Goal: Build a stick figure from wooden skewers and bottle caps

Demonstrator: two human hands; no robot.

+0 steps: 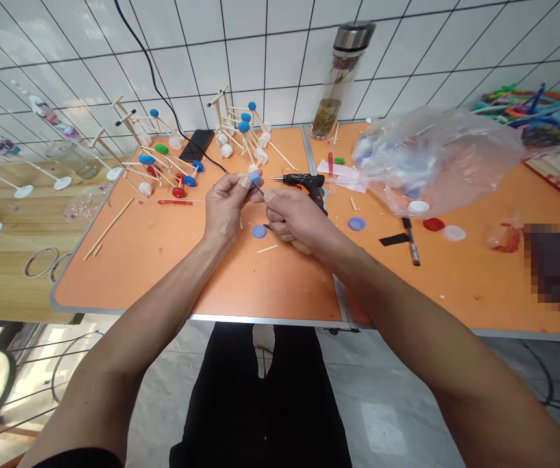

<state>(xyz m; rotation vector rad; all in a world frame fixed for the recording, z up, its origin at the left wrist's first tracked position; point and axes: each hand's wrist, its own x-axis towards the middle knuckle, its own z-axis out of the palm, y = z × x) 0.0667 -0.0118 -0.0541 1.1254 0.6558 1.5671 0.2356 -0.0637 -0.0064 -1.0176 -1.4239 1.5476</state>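
Pinching a blue plastic bottle cap between thumb and fingertips, the left hand holds it up above the orange table. The right hand is clenched, its fingers grasping a thin stick whose tip reaches the cap, though the fingers partly hide that grip. A hot glue gun lies just beyond the right hand, and loose blue caps sit nearby on the table. Stick-and-cap frames stand further left, while a clear plastic bag lies to the right.
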